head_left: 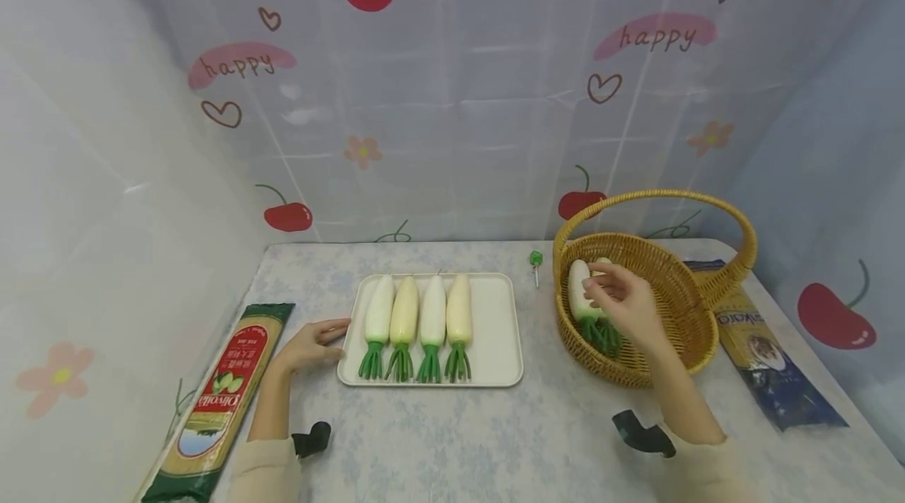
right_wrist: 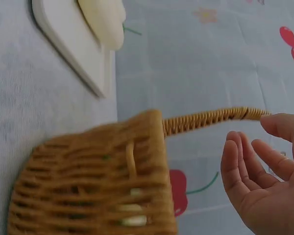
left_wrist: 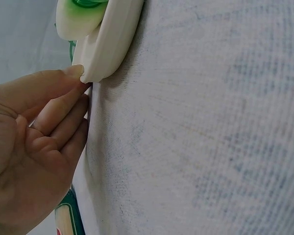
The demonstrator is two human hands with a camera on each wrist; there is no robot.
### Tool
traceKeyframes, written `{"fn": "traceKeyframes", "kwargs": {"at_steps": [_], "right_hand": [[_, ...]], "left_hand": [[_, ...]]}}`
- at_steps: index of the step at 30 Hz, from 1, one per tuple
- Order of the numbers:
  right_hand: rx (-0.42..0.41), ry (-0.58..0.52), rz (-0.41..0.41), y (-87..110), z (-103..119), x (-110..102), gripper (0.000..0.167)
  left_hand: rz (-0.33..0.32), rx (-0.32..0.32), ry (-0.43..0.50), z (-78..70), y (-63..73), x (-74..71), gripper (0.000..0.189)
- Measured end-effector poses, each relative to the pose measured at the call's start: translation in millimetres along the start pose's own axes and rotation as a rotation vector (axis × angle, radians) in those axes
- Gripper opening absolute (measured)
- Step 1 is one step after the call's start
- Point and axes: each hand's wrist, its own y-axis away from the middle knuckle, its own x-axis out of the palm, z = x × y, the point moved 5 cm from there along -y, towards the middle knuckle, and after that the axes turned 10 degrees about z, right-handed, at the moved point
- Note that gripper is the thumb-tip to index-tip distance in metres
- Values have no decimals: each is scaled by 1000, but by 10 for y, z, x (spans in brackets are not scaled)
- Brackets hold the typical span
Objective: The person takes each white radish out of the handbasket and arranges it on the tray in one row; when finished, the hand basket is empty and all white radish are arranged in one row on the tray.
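Note:
Several white radishes point(head_left: 406, 310) with green tops lie side by side on a white rectangular tray point(head_left: 496, 330). At the tray's left edge, my left hand point(head_left: 311, 346) pinches the rim; in the left wrist view its thumb rests on the rim with the index finger just below. My right hand point(head_left: 625, 305) is over a wicker basket point(head_left: 682, 291), its fingers loosely bent and holding nothing. Below the hand in the basket lie white radishes point(head_left: 579, 287) with green leaves, partly hidden by the fingers. From the right wrist, the hand point(right_wrist: 269, 181) appears above the basket's rim, near the handle point(right_wrist: 210, 118).
To the left lies a long noodle packet point(head_left: 222, 401) with a red and green label. A blue and yellow packet point(head_left: 767, 361) lies right of the basket, partly behind it. Between tray and basket, toward the back, is a green lollipop point(head_left: 536, 259). A printed curtain point(head_left: 459, 134) hangs behind.

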Motion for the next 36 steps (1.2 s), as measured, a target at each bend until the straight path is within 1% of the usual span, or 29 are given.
{"fn": "traceKeyframes", "kwargs": {"at_steps": [2,6,10,13,16,19,22,28,31,36], "right_hand": [[71,48,13,3,-126,-131,40],[223,164,81,-19,-379,-323,57],[345,209,162,-77,-604,-402,72],[409,235,219,-105,-722,-397,77],[444,254,263,-119,-799,-360,77],[470,229,302,-120,-851,-314,79],[483,163,327,-126,-891,-274,81],[472,33,370,-143,-942,-213,80],[464,20,379,-146,-945,-197,80],[447,53,381,-147,-940,-179,80]], "left_hand": [[-2,-1,-8,-1,-4,1,64],[-7,-9,-17,6,-12,-1,63],[-5,-20,-19,7,-11,-1,63],[-5,-29,-16,3,-11,-1,64],[-6,-36,-9,7,-12,0,64],[-5,-37,-6,13,-14,0,64],[-5,-34,-5,16,-15,0,64],[-5,-29,-10,10,-7,-4,63],[-2,-26,-12,5,-8,-5,63],[1,-32,-10,2,-15,-3,63]]}}
